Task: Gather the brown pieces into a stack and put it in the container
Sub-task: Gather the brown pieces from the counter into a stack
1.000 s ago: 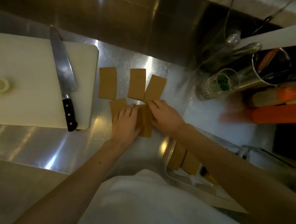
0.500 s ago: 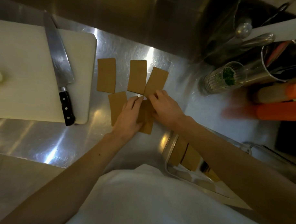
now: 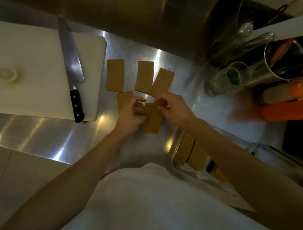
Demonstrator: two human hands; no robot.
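Landmark: white rectangular plastic cutting board point(image 3: 37, 73), lying on the shiny steel counter point(image 3: 43, 137)
Left hand point(image 3: 132, 114): working just right of the board's near right corner, fingers curled onto the left edge of the held flat brown rectangular piece point(image 3: 152, 118)
Right hand point(image 3: 175, 108): further right of the board, fingertips pinching the far end of that same held piece
Held piece: being gripped from both sides, seeming to sit a little above the counter; whether single or several layers, cannot tell
Partly covered brown piece point(image 3: 123, 98): lying flat just right of the board, its near part hidden under the left hand
Far-row brown pieces: first one point(image 3: 115, 75) resting just beside the board's right edge, second point(image 3: 144, 77) further right, third tilted one point(image 3: 163, 82) beyond that with its corner touching the second
Rectangular metal container point(image 3: 177, 146): sitting right of the board and nearer the person, partly hidden under the right forearm, already holding more brown pieces point(image 3: 192, 152)
Long steel chef's knife with black riveted handle point(image 3: 70, 65): lying on the board along its right side, handle toward the person
Pale round slice point(image 3: 6, 73): resting on the board's left part
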